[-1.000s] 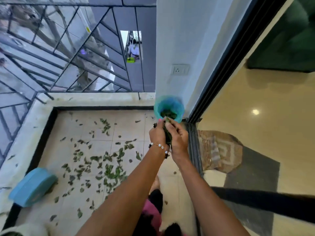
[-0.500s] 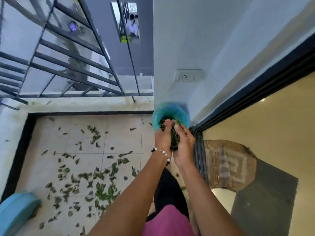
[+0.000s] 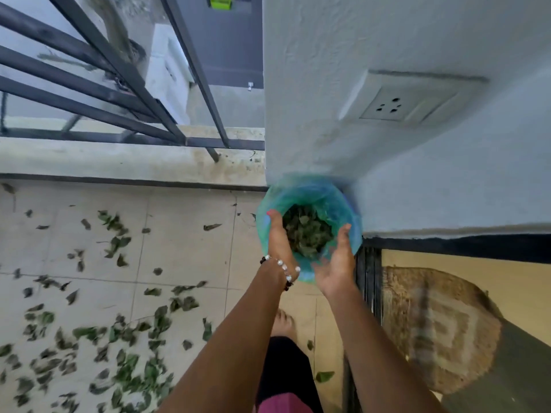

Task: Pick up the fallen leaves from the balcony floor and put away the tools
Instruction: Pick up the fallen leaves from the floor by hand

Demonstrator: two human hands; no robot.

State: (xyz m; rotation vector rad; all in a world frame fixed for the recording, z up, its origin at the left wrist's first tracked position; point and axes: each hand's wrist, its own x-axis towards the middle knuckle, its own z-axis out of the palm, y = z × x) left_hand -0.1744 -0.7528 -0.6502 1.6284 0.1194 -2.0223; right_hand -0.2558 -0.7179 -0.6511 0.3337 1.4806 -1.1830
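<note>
A blue bin lined with a blue-green bag stands in the corner where the balcony wall meets the door frame. A heap of green leaves lies inside it. My left hand is over the bin's left side, fingers straight, wearing a bead bracelet. My right hand is over the bin's near right rim, palm up, fingers spread and empty. Many fallen leaves are scattered on the tiled balcony floor at the left.
A dark metal railing runs above the concrete ledge at the far side. A wall socket sits on the white wall. A sliding-door track and a patterned doormat lie at the right. My foot stands below the bin.
Both hands held a bunch of leaves together over the bin; now they have parted and opened, and the leaves lie in the bin. The camera has moved closer.
</note>
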